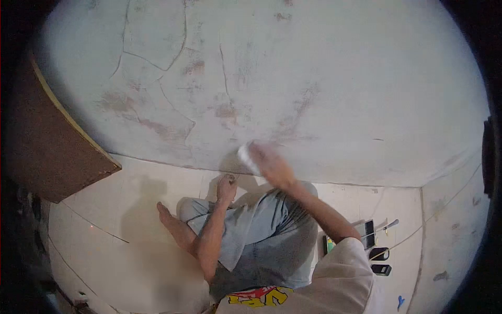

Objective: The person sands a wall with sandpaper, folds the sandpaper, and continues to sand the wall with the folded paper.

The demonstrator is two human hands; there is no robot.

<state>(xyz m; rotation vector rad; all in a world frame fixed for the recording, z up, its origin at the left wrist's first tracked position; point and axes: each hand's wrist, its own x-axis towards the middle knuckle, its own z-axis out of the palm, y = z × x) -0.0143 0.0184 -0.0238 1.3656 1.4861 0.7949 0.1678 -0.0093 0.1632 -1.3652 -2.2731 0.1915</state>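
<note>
My right hand (264, 159) is raised against the lower part of the pale, cracked wall (340, 104). Its fingers are wrapped round a white object (248, 158), blurred by motion, which looks like a cloth or pad and lies at the wall's surface. Lower and to the left, my left hand (227, 187) is closed near the floor, close to the wall's base and beside my bent knee. Whether it holds anything is too small to tell. Reddish-brown worn patches and long cracks mark the wall above both hands.
A brown panel with a yellowish edge (63, 136) stands at the left. On the tiled floor (104, 209) at the right lie a phone-like device (369, 234), small black items (380, 269) and a thin cable. A blue scrap (400, 302) lies farther down.
</note>
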